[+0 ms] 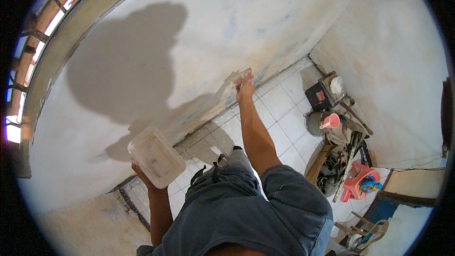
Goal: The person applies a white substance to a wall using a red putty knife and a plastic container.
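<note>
A pale rectangular plastic tub (156, 156) with smudged residue is gripped along its side by my left hand (138, 173), near the white wall (208, 23). My right hand (244, 90) reaches to the lower part of that wall, fingers closed round a thin flat tool (245, 73), which is blurred and hard to make out, at a patchy, stained area. My shadow falls across the wall at left.
White floor tiles (279, 104) run below the wall. At right stand a black box (317, 96), grey bucket (313, 124), pink dipper (331, 121), piled items (332, 170), pink stool (353, 182) and wooden-handled tools (369, 232). A barred window (42, 38) is upper left.
</note>
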Motion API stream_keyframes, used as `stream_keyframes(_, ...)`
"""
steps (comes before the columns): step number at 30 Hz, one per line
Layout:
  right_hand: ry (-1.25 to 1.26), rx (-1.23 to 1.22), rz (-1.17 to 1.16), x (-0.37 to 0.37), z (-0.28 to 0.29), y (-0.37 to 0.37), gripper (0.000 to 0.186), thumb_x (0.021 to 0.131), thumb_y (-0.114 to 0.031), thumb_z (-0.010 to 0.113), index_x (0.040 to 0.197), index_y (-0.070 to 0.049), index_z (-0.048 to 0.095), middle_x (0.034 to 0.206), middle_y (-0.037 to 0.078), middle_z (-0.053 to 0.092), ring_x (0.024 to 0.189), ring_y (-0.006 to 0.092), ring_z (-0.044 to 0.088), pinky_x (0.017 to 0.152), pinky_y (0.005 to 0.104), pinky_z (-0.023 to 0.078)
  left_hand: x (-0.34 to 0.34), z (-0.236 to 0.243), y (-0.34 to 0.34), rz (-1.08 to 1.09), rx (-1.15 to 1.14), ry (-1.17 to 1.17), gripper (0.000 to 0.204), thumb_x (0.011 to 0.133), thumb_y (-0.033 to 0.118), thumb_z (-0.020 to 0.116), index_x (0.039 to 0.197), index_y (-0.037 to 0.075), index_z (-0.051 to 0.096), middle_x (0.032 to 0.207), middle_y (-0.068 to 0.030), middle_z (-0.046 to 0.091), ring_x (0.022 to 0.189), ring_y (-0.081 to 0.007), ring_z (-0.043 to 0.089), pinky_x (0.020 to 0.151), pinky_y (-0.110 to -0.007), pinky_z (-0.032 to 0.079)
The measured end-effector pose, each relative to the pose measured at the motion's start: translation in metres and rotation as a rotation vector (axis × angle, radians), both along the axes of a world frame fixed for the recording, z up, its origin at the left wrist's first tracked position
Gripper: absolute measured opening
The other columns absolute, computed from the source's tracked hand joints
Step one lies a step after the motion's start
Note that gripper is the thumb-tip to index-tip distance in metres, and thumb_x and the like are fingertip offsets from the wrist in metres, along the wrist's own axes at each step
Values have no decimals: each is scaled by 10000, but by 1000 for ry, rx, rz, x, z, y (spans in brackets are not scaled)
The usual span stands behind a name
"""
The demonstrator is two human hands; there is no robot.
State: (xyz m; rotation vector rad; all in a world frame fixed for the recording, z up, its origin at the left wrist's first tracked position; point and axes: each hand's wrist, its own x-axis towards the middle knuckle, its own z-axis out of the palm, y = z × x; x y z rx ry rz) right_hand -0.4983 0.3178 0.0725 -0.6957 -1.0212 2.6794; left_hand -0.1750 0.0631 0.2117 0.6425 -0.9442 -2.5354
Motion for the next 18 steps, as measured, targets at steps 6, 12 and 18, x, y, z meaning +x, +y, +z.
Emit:
stream_keyframes(6,518,1025,39,34,91,-73,109,739,-71,634,814,-27,569,765,129,598,731,282,605,657,377,485,-9,17,22,96,-8,-111,624,859,609,396,1290,159,437,1208,-67,529,1064,-265,537,888,-461,483)
stream_keyframes(12,866,1366,213,123,30,-67,86,728,-55,627,807,-26,609,776,191,601,729,363,593,671,416,489,-15,17,27,18,-2,-5,564,879,573,401,1270,170,455,1187,-49,541,1064,-252,532,898,-442,478)
stream_keyframes(18,112,676,135,25,-52,7,110,800,-81,588,856,10,566,735,79,561,647,157,541,578,337,450,-3,7,22,92,55,-69,557,876,565,413,1261,167,471,1193,-57,538,1064,-251,536,895,-434,477)
